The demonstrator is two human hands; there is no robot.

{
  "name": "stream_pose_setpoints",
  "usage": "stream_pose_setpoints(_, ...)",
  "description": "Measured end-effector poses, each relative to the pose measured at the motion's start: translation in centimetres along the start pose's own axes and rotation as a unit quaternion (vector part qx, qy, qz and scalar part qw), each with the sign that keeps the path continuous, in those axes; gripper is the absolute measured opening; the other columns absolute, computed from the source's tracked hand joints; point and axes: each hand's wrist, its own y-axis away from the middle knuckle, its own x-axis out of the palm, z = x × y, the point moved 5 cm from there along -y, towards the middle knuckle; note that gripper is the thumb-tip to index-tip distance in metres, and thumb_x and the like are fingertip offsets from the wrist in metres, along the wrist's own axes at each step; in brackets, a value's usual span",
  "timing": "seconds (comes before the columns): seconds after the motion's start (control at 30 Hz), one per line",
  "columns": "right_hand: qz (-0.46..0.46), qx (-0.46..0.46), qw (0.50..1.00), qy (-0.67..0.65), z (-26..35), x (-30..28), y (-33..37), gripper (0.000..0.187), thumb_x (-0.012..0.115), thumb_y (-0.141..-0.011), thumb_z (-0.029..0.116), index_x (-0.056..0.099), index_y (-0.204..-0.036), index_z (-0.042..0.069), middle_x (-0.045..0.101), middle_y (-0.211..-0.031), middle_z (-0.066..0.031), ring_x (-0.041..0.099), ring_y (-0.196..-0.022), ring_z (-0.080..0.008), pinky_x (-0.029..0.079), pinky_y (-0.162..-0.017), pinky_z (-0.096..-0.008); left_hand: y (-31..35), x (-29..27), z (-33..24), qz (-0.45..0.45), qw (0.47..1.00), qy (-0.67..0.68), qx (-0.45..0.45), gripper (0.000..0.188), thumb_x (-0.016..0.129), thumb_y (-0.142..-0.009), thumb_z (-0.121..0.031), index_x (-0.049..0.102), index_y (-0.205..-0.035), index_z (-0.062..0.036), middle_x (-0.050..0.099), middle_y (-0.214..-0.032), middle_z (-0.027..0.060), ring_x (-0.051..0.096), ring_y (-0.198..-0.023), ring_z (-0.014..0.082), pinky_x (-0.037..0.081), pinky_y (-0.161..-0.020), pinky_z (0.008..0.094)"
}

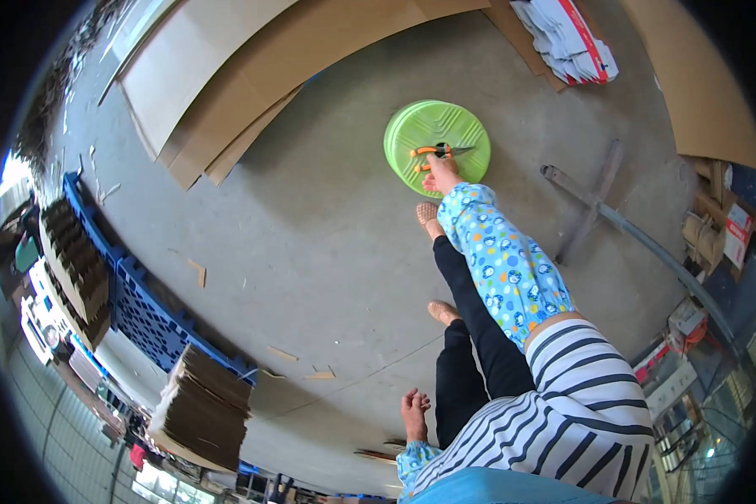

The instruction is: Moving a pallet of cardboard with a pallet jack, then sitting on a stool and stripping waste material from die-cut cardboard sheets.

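A pair of orange-handled shears [457,151] with dark pointed blades is over the top of a round lime-green plastic stool [403,134]. My right hand [442,175] reaches down to it, fingers closed about the handles. Whether the shears still rest on the stool or are slightly lifted, I cannot tell. Low in the view, my left hand [414,412] hangs beside my leg with loosely curled fingers, apart and holding nothing. Patterned blue sleeves cover both forearms.
Large cardboard sheets [311,50] lie beyond the stool. A metal cross-shaped base [595,202] with a pole stands to the right. At the left are a blue plastic pallet [143,298] and stacked cardboard [202,409]. Flattened white-and-red cartons [567,42] lie at the far right.
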Motion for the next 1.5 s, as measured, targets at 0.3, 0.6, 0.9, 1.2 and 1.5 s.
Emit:
stream_pose_setpoints(0.3,-0.034,-0.325,0.905,0.272,-0.5,-3.7,8.8,0.021,0.051,-0.079,0.016,0.059,-0.092,0.002,0.063,-0.078,-0.0216,0.062,-0.077,-0.0377,0.047,-0.066,-0.0456,0.3,1.8,-7.3,0.071,0.993,-0.023,0.088,0.031,0.051,-0.089,-0.011,0.046,-0.117,0.003,0.058,-0.09,0.0101,0.055,-0.072,0.0137,0.049,-0.065,0.026)
stream_pose_setpoints(0.6,0.102,-0.439,0.732,0.511,-15.9,-11.6,30.8,0.032,0.053,-0.076,0.017,0.058,-0.107,0.019,0.062,-0.08,-0.0168,0.062,-0.073,-0.0362,0.049,-0.062,-0.0493,0.8,4.6,-12.9,0.234,0.923,-0.138,0.274,0.04,0.053,-0.09,-0.029,0.049,-0.119,-0.0019,0.061,-0.097,0.0092,0.058,-0.084,0.0158,0.048,-0.075,0.0292)
stream_pose_setpoints(0.9,-0.027,-0.48,0.81,0.336,-33.6,-15.0,43.8,0.027,0.056,-0.081,0.027,0.057,-0.098,0.007,0.063,-0.083,-0.0142,0.063,-0.08,-0.0348,0.048,-0.068,-0.0489,5.2,5.5,-3.3,0.49,0.822,-0.254,0.138,0.03,0.045,-0.095,-0.038,0.051,-0.097,-0.0086,0.057,-0.075,0.0029,0.055,-0.06,0.0122,0.043,-0.047,0.0236)
stream_pose_setpoints(1.2,-0.043,-0.558,0.828,0.004,-38.8,-32.5,46.6,0.038,0.064,-0.075,0.022,0.051,-0.102,0.0,0.058,-0.083,-0.0144,0.057,-0.079,-0.0263,0.044,-0.07,-0.0362,11.2,15.6,10.4,0.614,0.696,-0.372,0.021,0.038,0.043,-0.094,-0.044,0.058,-0.094,-0.0088,0.061,-0.084,0.0047,0.057,-0.077,0.018,0.046,-0.066,0.0332)
stream_pose_setpoints(1.5,-0.085,-0.558,0.775,-0.286,-49.0,-57.7,45.6,0.034,0.064,-0.076,0.023,0.053,-0.101,0.002,0.051,-0.078,-0.0058,0.052,-0.069,-0.0168,0.042,-0.058,-0.0307,20.1,27.5,34.6,0.595,0.548,-0.588,-0.002,0.044,0.045,-0.092,-0.047,0.056,-0.11,-0.0085,0.06,-0.097,0.0045,0.055,-0.092,0.0159,0.044,-0.082,0.0326)
